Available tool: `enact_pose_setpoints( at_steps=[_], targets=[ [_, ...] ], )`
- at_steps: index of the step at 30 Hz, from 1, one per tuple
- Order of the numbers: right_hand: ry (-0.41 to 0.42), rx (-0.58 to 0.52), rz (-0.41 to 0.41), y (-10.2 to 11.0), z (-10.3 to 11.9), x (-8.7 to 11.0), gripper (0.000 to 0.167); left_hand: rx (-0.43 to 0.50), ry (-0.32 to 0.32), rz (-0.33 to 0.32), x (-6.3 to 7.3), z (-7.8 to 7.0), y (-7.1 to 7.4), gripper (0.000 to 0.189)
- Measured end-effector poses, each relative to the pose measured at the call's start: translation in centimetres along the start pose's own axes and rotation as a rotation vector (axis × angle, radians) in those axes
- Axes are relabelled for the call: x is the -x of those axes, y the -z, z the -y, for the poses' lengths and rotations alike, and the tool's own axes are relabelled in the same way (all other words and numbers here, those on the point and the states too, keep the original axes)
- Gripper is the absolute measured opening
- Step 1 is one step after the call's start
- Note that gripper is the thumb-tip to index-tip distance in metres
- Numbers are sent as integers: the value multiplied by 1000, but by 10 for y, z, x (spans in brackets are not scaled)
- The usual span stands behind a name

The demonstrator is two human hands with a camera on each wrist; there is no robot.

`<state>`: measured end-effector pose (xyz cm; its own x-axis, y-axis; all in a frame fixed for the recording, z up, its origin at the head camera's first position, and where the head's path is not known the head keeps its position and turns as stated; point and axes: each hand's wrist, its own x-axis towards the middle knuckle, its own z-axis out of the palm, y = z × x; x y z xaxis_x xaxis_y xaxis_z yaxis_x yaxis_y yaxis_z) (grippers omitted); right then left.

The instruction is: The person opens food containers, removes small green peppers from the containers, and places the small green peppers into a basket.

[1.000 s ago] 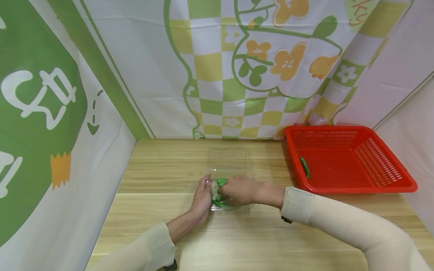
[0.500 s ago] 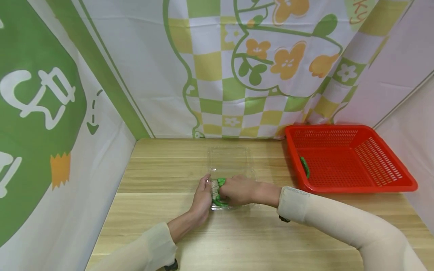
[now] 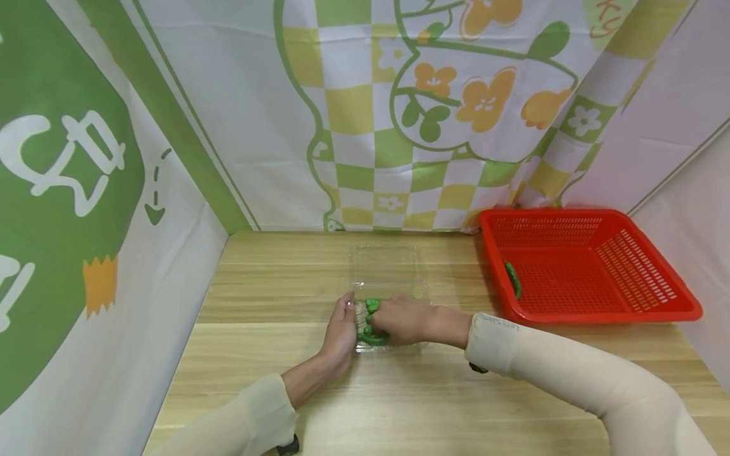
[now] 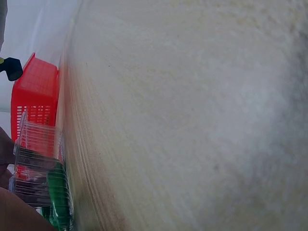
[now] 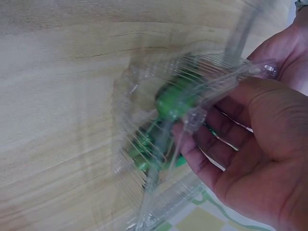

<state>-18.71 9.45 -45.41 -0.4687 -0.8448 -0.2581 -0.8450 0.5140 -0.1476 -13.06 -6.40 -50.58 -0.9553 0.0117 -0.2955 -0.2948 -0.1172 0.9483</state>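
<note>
A clear plastic hinged box (image 3: 365, 349) lies at mid-table in the head view, its lid (image 3: 385, 263) folded back away from the person. Several green peppers (image 3: 373, 305) are inside, one curved pepper (image 3: 374, 340) along the near edge. My left hand (image 3: 339, 339) grips the box's left wall, thumb at the rim. Reaching in from the right, my right hand (image 3: 403, 320) has its bent fingers down among the peppers. In the right wrist view its fingers (image 5: 224, 127) are beside a green pepper (image 5: 175, 101); its fingertips are partly hidden, so a pinch cannot be confirmed.
A red perforated basket (image 3: 570, 315) stands at the table's right, with one green pepper (image 3: 512, 280) along its left wall. The wooden table (image 3: 262, 285) meets a printed cloth backdrop (image 3: 353, 114) at the back.
The curved pepper along the box's near edge has shifted slightly and shows more fully. My right forearm has drawn a little to the left. My left hand has kept its place.
</note>
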Motion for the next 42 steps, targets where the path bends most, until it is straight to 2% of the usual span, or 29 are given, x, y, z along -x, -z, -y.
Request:
enact_pose_setpoints(
  at_steps=[5, 10, 13, 17, 26, 42],
  targets=[
    [37, 57, -36, -4, -2, 0, 20, 0, 0, -12, 0, 1, -1, 51],
    [63, 145, -83, -8, -3, 0, 30, -5, -5, -16, 0, 0, -1, 51],
    [66, 178, -85, -10, -3, 0, 34, 0, -6, -14, 1, 0, -1, 51],
    [69, 197, -61, -9, -4, 0, 30, 1, -14, -13, 0, 0, -1, 51],
    [82, 170, -31, -6, -5, 2, 28, -3, -6, -5, 0, 1, 0, 52],
    [118, 60, -32, -3, -13, 9, 11, 7, -19, -15, 0, 1, -1, 52]
  ],
)
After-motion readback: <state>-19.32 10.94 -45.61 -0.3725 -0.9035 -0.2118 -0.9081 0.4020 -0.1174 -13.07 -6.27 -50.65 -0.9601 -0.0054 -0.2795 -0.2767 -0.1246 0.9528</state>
